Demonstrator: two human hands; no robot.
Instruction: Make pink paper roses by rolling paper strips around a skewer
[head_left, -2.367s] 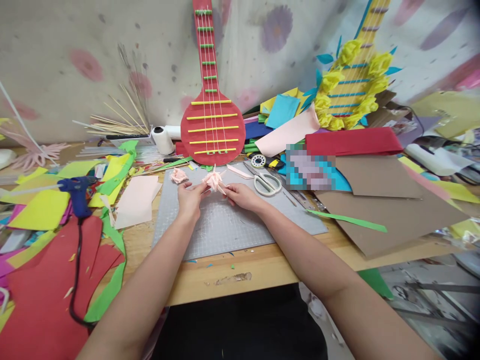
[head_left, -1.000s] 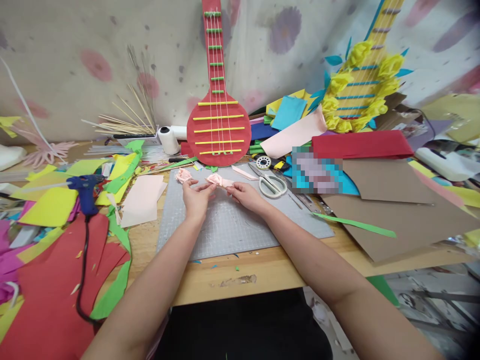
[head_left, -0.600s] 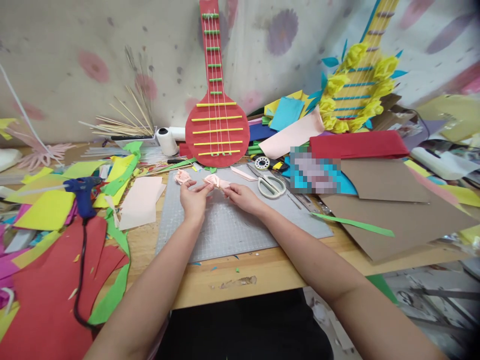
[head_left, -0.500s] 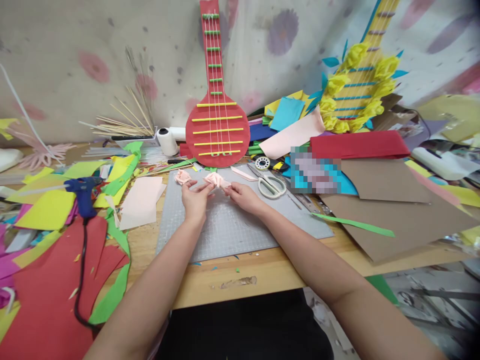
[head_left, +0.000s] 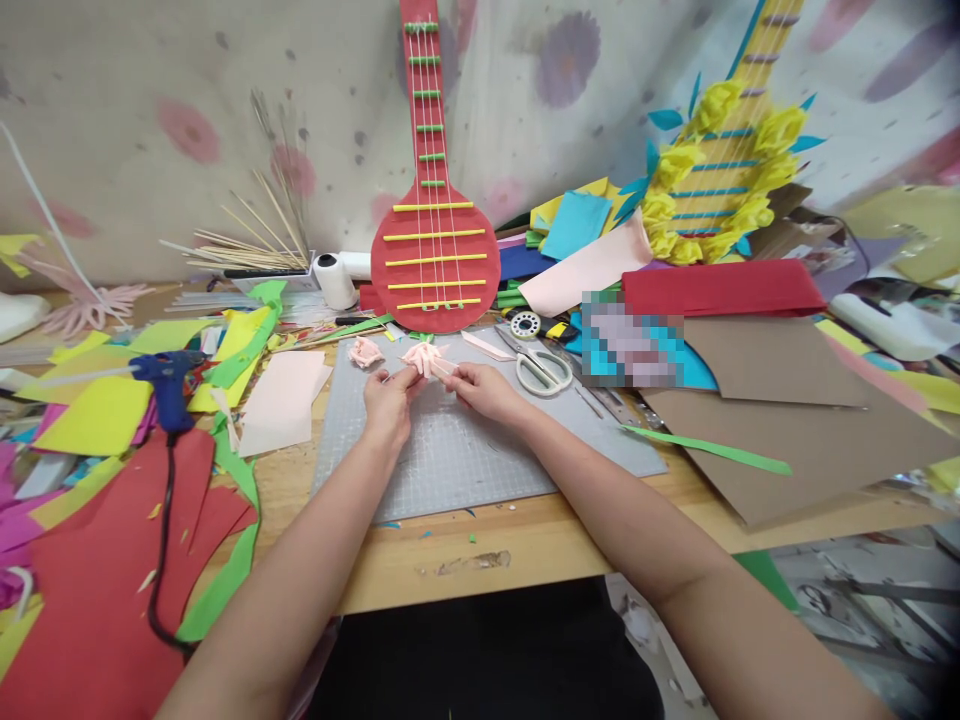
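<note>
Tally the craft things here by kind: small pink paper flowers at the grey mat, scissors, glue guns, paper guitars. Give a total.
Pink paper flowers: 2, one pinched by left hand and right hand, the other lying on the grey mat
Scissors: 1
Glue guns: 1
Paper guitars: 2, red guitar, yellow guitar
Total: 6

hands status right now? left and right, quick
left hand: closed, pinching the paper flower.
right hand: closed, pinching the same paper flower from its other side.
</note>
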